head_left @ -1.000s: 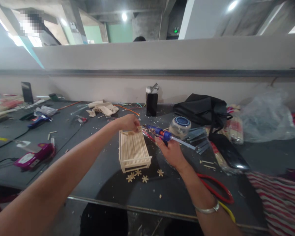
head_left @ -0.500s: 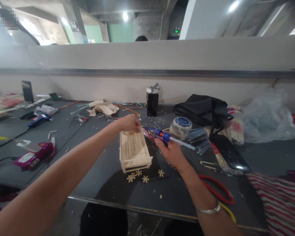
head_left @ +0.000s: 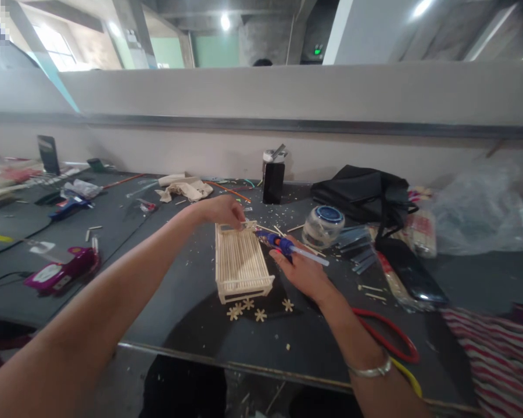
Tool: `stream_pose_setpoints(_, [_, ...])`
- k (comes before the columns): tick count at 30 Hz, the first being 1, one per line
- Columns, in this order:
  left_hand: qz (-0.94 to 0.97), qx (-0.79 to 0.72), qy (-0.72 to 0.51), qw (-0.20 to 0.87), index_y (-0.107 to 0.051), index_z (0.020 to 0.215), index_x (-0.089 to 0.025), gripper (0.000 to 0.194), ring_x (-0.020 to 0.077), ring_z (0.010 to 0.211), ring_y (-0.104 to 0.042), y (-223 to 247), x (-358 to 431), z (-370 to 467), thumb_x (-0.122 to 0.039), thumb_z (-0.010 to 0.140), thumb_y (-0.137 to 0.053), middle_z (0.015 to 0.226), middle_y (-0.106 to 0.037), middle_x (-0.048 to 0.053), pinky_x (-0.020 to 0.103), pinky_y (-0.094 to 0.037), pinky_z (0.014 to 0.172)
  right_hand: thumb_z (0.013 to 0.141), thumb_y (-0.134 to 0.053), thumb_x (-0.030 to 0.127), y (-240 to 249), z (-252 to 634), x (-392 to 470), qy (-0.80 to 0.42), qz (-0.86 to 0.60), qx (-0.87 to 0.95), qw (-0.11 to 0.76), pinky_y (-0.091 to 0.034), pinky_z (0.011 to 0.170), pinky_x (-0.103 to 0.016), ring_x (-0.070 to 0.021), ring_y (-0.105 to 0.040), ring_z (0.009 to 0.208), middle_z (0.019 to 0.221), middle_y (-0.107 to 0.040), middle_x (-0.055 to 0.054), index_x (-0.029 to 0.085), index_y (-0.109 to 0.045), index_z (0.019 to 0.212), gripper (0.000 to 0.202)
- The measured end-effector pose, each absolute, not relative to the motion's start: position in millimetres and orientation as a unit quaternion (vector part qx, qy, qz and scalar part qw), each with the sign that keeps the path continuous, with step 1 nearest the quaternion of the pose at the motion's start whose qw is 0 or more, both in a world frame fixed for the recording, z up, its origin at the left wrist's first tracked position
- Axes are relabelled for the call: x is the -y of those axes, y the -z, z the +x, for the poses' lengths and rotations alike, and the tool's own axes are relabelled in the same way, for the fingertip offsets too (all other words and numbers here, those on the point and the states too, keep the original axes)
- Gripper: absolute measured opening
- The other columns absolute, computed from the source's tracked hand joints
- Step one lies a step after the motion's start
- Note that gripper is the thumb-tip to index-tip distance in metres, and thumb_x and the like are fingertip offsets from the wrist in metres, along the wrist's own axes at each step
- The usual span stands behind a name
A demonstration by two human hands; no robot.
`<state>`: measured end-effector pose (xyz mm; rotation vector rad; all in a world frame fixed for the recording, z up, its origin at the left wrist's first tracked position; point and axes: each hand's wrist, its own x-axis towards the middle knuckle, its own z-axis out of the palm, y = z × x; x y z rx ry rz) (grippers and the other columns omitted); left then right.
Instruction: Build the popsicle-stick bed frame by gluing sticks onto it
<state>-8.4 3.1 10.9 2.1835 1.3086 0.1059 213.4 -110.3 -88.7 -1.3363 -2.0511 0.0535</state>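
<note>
A small bed-shaped frame of thin wooden sticks (head_left: 242, 258) stands on the dark table in front of me. My left hand (head_left: 226, 210) is over its far end, fingers pinched together; what lies between them is too small to make out. In my right hand (head_left: 303, 271) is a blue hot glue gun (head_left: 281, 242), a clear glue stick (head_left: 311, 255) jutting from its back. Its nozzle points left at the frame's far right corner, close to my left fingertips. Several little star-shaped stick pieces (head_left: 260, 315) lie before the near end.
To the right are a clear jar with a blue lid (head_left: 329, 215), spare glue sticks (head_left: 359, 249), a phone (head_left: 412, 270) and a black bag (head_left: 361, 194). A purple glue gun (head_left: 63, 271) lies left. Another phone (head_left: 273, 183) stands at the back. Wood scraps litter the table.
The glue gun has shifted left, bringing its nozzle nearer the frame's far corner. My left hand has moved slightly back and left. The camera view has shifted a little.
</note>
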Motion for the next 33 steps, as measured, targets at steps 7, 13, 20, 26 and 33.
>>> stream_pose_setpoints(7, [0.795,-0.468,-0.091,0.376,-0.074,0.089,-0.019,0.035,0.0173,0.076,-0.058,-5,-3,-28,-0.043,0.065,-0.069,0.083,-0.07,0.004,0.028,-0.04,0.07,0.092,-0.044,0.042,87,211,112,-0.022,-0.513,0.786,0.343,-0.048,0.071,-0.034,-0.0225,-0.06,0.08,0.084,-0.063,-0.006,0.02,-0.055,0.091,0.025])
stream_pose_setpoints(13, [0.706,-0.407,-0.197,0.545,-0.07,0.096,-0.015,0.046,0.0184,0.088,-0.062,15,6,-43,-0.055,0.077,-0.058,0.096,-0.071,0.009,0.031,-0.044,0.082,0.09,-0.047,0.044,89,209,112,-0.026,-0.511,0.785,0.349,-0.047,0.071,-0.033,-0.0219,-0.06,0.08,0.085,-0.062,-0.006,0.02,-0.054,0.094,0.025])
stream_pose_setpoints(20, [0.527,-0.355,-0.296,0.713,-0.068,0.104,-0.013,0.072,0.0254,0.105,-0.062,56,12,-39,-0.074,0.076,-0.043,0.115,-0.066,0.017,0.037,-0.045,0.091,0.09,-0.048,0.042,87,206,113,-0.027,-0.511,0.789,0.34,-0.045,0.068,-0.031,-0.0212,-0.06,0.078,0.084,-0.062,-0.005,0.021,-0.053,0.092,0.021])
stream_pose_setpoints(26, [0.481,-0.318,-0.314,0.754,-0.068,0.104,-0.011,0.077,0.0261,0.103,-0.062,66,17,-33,-0.076,0.075,-0.041,0.113,-0.067,0.018,0.038,-0.044,0.092,0.09,-0.048,0.042,89,204,112,-0.022,-0.51,0.787,0.347,-0.046,0.068,-0.031,-0.0207,-0.06,0.077,0.081,-0.061,-0.004,0.021,-0.053,0.09,0.021])
stream_pose_setpoints(33, [0.467,-0.335,-0.315,0.756,-0.068,0.102,-0.01,0.083,0.0281,0.104,-0.061,66,20,-30,-0.081,0.071,-0.039,0.116,-0.065,0.019,0.037,-0.046,0.09,0.09,-0.047,0.041,86,200,113,-0.023,-0.51,0.792,0.336,-0.045,0.065,-0.031,-0.0212,-0.06,0.075,0.081,-0.062,-0.005,0.022,-0.053,0.09,0.02])
